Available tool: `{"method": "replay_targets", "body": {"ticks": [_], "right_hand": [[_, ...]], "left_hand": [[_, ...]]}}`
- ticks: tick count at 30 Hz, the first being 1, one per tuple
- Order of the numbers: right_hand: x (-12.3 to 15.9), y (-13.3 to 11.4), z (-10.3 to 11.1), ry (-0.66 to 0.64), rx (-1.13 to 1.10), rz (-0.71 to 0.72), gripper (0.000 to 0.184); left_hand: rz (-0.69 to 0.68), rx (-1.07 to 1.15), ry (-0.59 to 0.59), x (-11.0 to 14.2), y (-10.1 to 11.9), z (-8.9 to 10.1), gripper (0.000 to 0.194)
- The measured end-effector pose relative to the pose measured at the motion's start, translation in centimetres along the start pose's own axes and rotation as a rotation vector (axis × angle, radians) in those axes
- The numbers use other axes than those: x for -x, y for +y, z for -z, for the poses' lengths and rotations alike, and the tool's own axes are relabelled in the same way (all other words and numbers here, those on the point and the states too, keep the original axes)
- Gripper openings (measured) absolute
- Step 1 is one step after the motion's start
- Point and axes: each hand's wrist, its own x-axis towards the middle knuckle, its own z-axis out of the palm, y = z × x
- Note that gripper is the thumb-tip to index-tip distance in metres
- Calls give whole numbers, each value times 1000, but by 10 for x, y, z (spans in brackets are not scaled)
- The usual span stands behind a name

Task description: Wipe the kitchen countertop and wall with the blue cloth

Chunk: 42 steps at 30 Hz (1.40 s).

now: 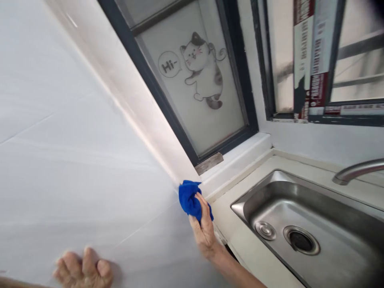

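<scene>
Ample wall (75, 168) separates left hand (85, 270), fingers slightly spread, from right hand (205, 237) pinching blue cloth (189, 200) at wall's edge

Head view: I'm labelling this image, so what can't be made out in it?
All in the head view:
Left hand: its lower part is cut off by the bottom edge.
Blue cloth: its far side is hidden by the cloth itself, part of its near side by the right hand.
Faucet: its base is cut off by the right edge.
Printed strips: their small lettering is too blurred to read.

bright, diffuse | sink (279, 196) glinting | wall (75, 168) soft | top-right corner dark
</scene>
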Motion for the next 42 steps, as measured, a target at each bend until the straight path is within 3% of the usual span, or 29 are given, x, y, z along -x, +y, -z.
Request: {"method": "replay_targets", "body": {"ticks": [3, 4, 7, 10, 13, 16, 18, 23, 27, 34, 38, 42], "right_hand": [[28, 37, -11, 80, 331, 425, 58], [38, 52, -12, 41, 428, 510, 58], [58, 89, -3, -214, 631, 654, 56], [47, 89, 8, -414, 719, 719, 56], [9, 48, 5, -436, 748, 922, 62], [-41, -14, -10, -387, 771, 1158, 64], [-74, -57, -24, -305, 765, 1241, 61], [-145, -153, -57, -81, 737, 1299, 59], [-181, -214, -82, 76, 794, 1288, 59], [-205, -288, -133, 173, 838, 1063, 67], [-197, -315, -168, 200, 794, 976, 74], [-173, -326, -207, 194, 771, 1027, 72]], "left_hand": [[-161, -173, 97, 3, -1, -1, 75], [-168, -190, 97, 3, 0, -1, 74], [-158, -209, 108, 5, 2, -2, 73], [-164, -210, 119, 4, 7, -1, 73], [-208, -215, 136, 0, 14, 2, 73], [-212, -215, 131, -4, 20, 6, 73], [-205, -212, 114, -4, 22, 9, 76], [-158, -158, 116, 0, 26, 10, 73], [-79, -76, 142, 4, 28, 7, 64], [-85, -40, 146, 10, 27, 6, 62], [-94, -42, 141, 12, 26, 6, 64], [-109, -48, 152, 12, 25, 7, 65]]}}
